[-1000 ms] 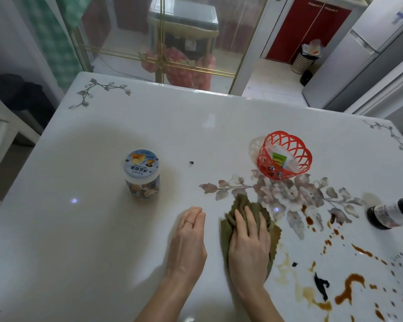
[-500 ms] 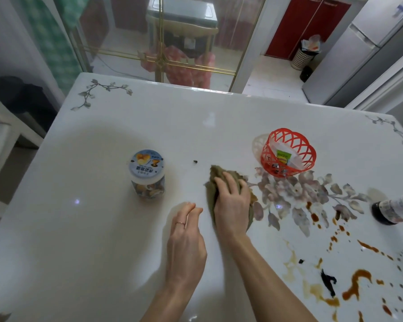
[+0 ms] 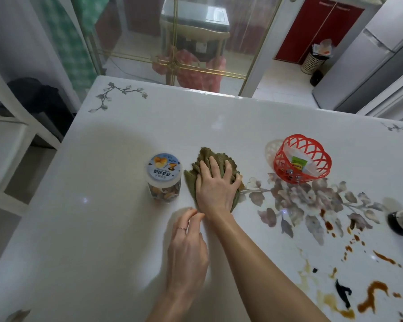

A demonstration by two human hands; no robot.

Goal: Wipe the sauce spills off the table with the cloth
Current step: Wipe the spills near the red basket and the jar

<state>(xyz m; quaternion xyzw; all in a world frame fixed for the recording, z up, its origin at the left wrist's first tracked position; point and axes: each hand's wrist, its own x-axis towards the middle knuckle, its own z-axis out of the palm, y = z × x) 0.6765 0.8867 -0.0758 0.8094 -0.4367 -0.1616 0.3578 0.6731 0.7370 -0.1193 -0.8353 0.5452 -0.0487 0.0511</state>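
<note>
An olive-green cloth (image 3: 206,159) lies bunched on the white table (image 3: 116,240), just right of a jar. My right hand (image 3: 215,187) presses flat on top of the cloth with fingers spread. My left hand (image 3: 187,249) rests on the table nearer to me, fingers loosely curled, holding nothing. Brown and black sauce spills (image 3: 372,296) cover the table's near right part, well away from the cloth, with smeared yellowish streaks (image 3: 307,277) at their left edge.
A clear jar with a printed white lid (image 3: 164,176) stands right beside the cloth's left edge. A red plastic basket (image 3: 301,159) sits at the right, and a dark bottle (image 3: 402,223) lies at the far right edge. A floral print (image 3: 312,196) decorates the table.
My right hand has slid the cloth away from me and to the left, from near the sauce streaks up to beside the jar. My left hand stayed almost in place.
</note>
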